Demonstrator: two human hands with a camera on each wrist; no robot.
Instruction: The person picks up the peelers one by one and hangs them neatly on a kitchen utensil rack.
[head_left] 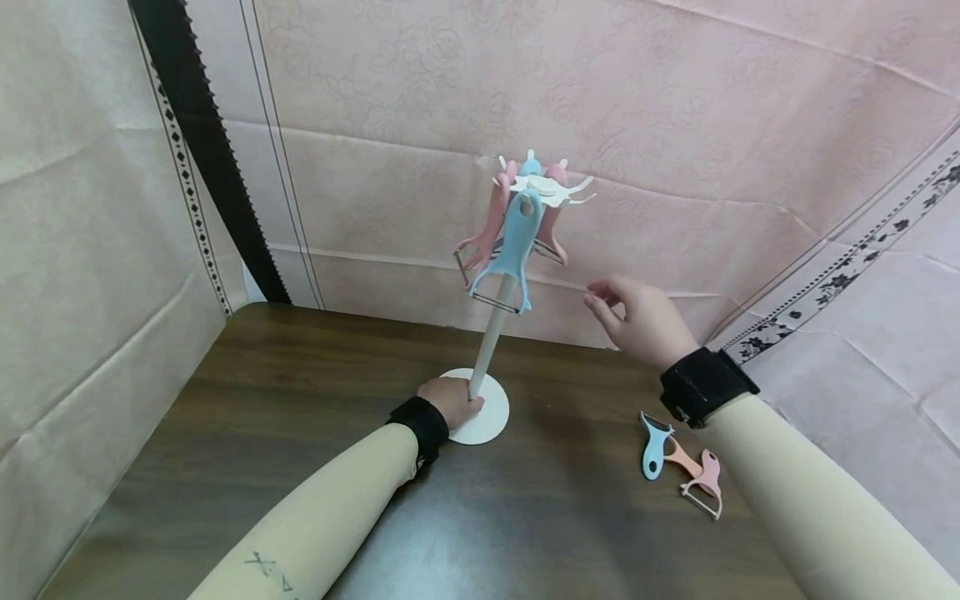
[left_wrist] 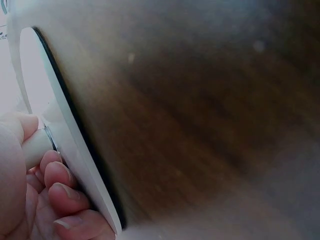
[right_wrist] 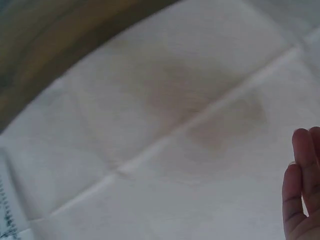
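A white stand (head_left: 491, 337) with a round base (head_left: 483, 427) rises from the table, slightly tilted in the head view. My left hand (head_left: 450, 400) grips its pole low down; the left wrist view has the fingers (left_wrist: 67, 197) curled by the pole, close above the base. On the stand's white hooks (head_left: 553, 192) hang a light blue peeler (head_left: 519, 237) at the front and pink peelers (head_left: 495, 218) to either side. Another blue piece shows behind, mostly hidden. To the right of the stand, my right hand (head_left: 641, 321) is raised in the air, fingers loosely bent, holding nothing.
On the brown table (head_left: 300, 400), near my right forearm, lie a blue peeler (head_left: 652, 454), an orange peeler (head_left: 684, 458) and a pink peeler (head_left: 707, 475) close together. A pale pink cloth (head_left: 390, 217) hangs behind the table, with more cloth at both sides.
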